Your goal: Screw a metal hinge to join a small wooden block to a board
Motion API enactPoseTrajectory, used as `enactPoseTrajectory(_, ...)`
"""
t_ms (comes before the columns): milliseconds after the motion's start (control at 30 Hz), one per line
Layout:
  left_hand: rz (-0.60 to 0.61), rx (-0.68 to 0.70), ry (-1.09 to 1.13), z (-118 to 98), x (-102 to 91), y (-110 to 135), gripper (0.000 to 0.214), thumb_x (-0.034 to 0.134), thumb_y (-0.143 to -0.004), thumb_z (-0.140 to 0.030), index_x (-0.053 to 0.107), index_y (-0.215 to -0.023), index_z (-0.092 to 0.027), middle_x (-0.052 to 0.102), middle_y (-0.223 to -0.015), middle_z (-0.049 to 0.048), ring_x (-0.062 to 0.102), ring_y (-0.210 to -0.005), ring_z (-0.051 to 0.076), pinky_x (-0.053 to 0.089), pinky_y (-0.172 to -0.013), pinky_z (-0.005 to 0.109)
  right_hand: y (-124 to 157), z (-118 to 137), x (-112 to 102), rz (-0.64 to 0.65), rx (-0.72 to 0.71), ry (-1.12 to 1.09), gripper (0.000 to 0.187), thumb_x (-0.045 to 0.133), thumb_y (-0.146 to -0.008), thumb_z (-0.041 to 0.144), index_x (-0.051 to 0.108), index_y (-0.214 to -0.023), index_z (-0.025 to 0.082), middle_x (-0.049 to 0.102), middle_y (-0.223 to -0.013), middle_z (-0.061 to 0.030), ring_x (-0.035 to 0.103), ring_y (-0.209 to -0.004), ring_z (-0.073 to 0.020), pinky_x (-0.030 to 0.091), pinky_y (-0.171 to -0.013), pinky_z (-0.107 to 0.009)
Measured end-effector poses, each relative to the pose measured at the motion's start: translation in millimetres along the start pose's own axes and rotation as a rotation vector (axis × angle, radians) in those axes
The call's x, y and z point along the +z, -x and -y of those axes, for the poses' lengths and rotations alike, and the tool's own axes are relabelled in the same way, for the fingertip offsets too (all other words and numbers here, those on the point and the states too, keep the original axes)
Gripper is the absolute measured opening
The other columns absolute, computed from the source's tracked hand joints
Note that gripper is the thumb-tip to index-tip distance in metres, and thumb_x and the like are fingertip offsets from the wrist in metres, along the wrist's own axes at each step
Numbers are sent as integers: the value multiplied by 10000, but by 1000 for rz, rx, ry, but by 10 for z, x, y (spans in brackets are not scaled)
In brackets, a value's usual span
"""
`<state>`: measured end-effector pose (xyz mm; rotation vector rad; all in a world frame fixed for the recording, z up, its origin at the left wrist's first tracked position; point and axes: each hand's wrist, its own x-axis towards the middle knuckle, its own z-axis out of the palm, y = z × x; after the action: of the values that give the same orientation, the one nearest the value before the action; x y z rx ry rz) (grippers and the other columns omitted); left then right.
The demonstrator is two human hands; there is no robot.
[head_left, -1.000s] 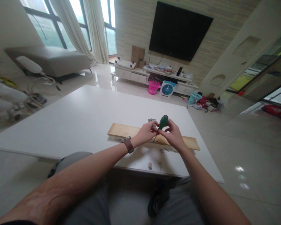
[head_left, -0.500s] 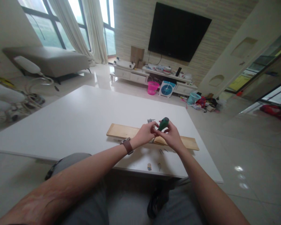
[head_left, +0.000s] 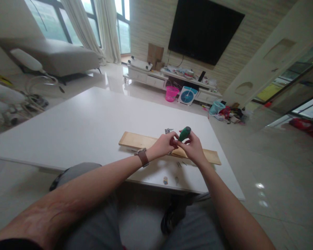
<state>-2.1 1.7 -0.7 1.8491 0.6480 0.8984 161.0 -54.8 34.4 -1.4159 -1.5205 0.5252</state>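
Note:
A green-handled screwdriver (head_left: 184, 133) with a dark butt end is tilted upward in my right hand (head_left: 194, 148), whose fingers wrap its handle. Close beside it, my left hand (head_left: 163, 145) is closed in a pinch near the lower end of the tool; what its fingertips hold is hidden. Both hands are over a long pale wooden board (head_left: 138, 140) that lies across the near right part of the white table (head_left: 101, 118). The screwdriver's tip and the middle of the board are covered by my fingers.
Small thin metal-looking pieces (head_left: 179, 164) lie just in front of the board. Nearer the edge sits a small cartoon-like sticker (head_left: 165, 180). Behind my hands is a black-and-white patterned piece (head_left: 168, 131). Across the floor are a pink basket (head_left: 171, 93) and a blue-white fan (head_left: 187, 96).
The camera view has tilted and shifted slightly. Both hands stay together above the board, and the screwdriver handle leans a little more to the right.

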Motion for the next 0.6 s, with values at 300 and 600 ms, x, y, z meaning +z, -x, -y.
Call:
enactPoseTrajectory(300,7,1,18,-66,-24,19,331,669,-794,-108,587,-1102,-196,654,-678,-50,645,-663,156,451,-660,247,9,12,-55,113,-31,-77,366,766,-769,316,681,-1113,228,770,-1112,-60,717,-985,-227,505,-683,-285)
enactPoseTrajectory(600,-5,12,-56,-7,-31,0,254,712,-757,-104,674,-999,-173,689,-771,-7,645,-700,161,472,-675,263,10,70,-4,24,-25,-2,311,827,-743,409,668,-927,214,700,-891,-21,635,-802,-179,466,-573,-246)
